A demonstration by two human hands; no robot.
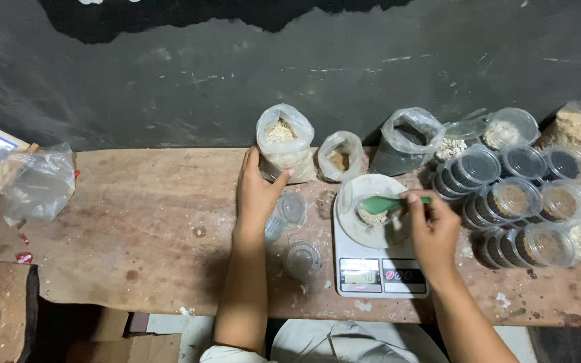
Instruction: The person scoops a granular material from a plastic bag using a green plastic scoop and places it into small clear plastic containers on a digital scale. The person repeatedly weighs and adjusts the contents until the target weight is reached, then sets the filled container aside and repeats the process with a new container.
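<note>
Left hand [257,191] wrapped loosely around the base of a clear plastic bag of pale grain [284,144], standing at the back edge of the wooden bench [142,222]. Right hand [433,228] pinched shut on a green spoon [383,203], held over a small cup [373,214] on the white kitchen scale [376,252] near the front edge. Stacked lidded tubs [526,215] toward the right end, two empty clear cups [297,235] between hands.

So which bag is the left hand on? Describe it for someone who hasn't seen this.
Start at the white kitchen scale on the wooden bench. Three plastic bags stand behind it by the dark wall. The left hand grips the leftmost bag, the tallest, holding pale flakes.
</note>
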